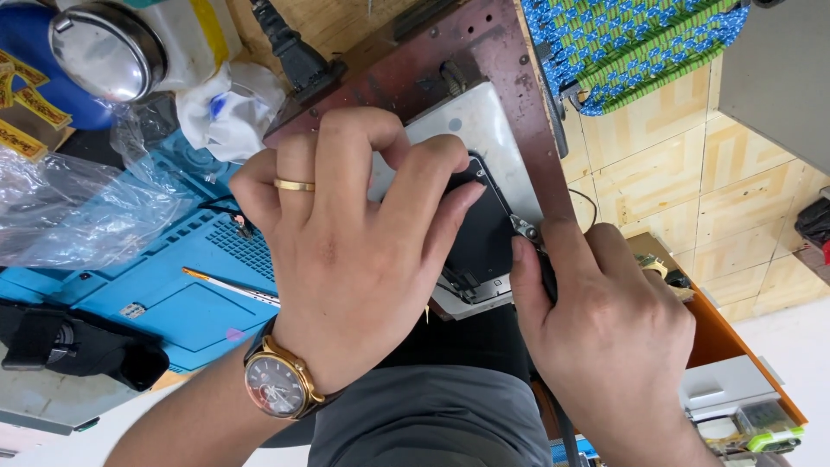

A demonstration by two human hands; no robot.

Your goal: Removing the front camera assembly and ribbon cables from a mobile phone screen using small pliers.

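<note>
The left hand (346, 233) lies spread over a phone (480, 233), fingers curled and pressing down on its dark face, the fingertips near the phone's right edge; it holds the phone down rather than gripping it. A gold ring sits on one finger and a watch (278, 385) on the wrist. The right hand (605, 337) is clenched around a dark-handled tool (540, 259), thumb along its shaft, the metal tip touching the phone's right edge near the lower corner.

The phone rests on a pale metal plate (467, 117), which sits on a reddish-brown block (484, 43); a black plug (290, 47) enters the block's upper left corner. The phone's lower end reaches the plate's near edge.

Left of the block lies a blue mat (173, 303) with tweezers (229, 285) on it, just beside the left wrist. Clear plastic wrap (69, 207) covers the mat's far left part, and a black pouch (78, 346) sits at its near left edge. A woven blue-green basket (622, 43) stands beyond the block's right side.
</note>
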